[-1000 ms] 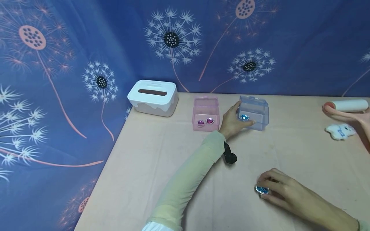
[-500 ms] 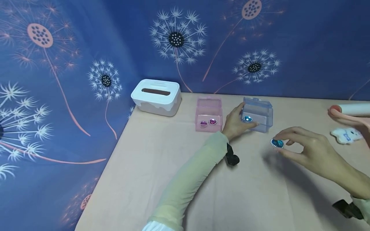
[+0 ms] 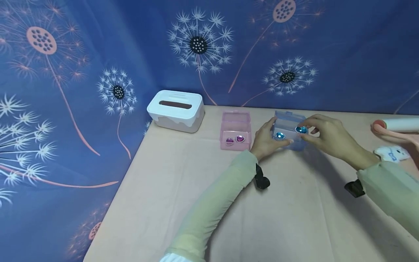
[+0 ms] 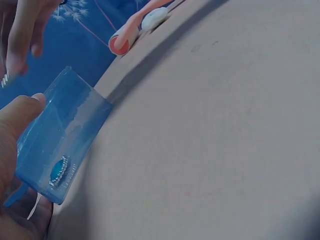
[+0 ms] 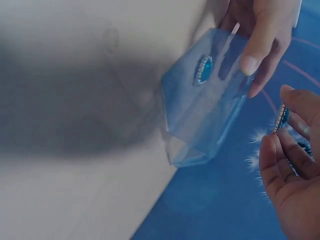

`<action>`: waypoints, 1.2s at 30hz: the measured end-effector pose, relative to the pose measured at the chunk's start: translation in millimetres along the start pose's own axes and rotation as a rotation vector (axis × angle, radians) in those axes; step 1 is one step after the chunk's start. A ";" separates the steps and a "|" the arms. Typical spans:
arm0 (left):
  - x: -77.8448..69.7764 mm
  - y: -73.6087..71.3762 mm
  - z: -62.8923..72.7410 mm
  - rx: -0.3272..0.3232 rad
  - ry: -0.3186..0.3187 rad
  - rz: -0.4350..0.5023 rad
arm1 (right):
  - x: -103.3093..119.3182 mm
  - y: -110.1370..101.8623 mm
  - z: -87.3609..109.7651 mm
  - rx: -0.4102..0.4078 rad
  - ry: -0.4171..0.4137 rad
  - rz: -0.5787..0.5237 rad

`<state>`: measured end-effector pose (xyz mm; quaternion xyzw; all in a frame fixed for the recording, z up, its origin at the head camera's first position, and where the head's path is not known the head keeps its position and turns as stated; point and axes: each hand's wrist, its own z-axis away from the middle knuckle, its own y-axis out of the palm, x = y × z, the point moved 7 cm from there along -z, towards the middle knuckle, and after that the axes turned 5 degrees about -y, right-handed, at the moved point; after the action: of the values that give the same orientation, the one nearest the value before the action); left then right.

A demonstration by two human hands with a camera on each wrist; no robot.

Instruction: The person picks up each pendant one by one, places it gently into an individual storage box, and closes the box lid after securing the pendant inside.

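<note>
By blue box (image 5: 185,110): gem (image 3: 301,130) (R hand (image 3: 331,136)).

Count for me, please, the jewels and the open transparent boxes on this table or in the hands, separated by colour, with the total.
Blue jewels: 2
Purple-pink jewels: 2
Transparent blue box: 1
Transparent pink box: 1
Total: 6

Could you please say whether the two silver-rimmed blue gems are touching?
Apart: the right wrist view shows a clear gap between the boxed gem and the pinched gem in the right hand.
</note>
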<state>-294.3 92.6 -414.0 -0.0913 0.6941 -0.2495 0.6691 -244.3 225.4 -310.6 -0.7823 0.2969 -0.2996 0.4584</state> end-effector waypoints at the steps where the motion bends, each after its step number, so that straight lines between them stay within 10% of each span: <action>1: -0.6 -0.1 0.1 0.000 0.002 0.001 | -4.5 3.8 -3.3 0.023 0.010 -0.002; 13: -5.6 2.8 3.8 0.018 0.009 0.002 | -35.0 41.7 -10.1 0.286 0.083 -0.011; 36: 3.6 -1.0 6.0 -0.004 0.008 -0.038 | -38.5 72.1 -15.3 0.466 0.124 -0.078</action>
<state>-289.0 88.8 -416.6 -0.1049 0.6953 -0.2609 0.6614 -294.1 216.5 -376.6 -0.6465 0.2172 -0.4248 0.5954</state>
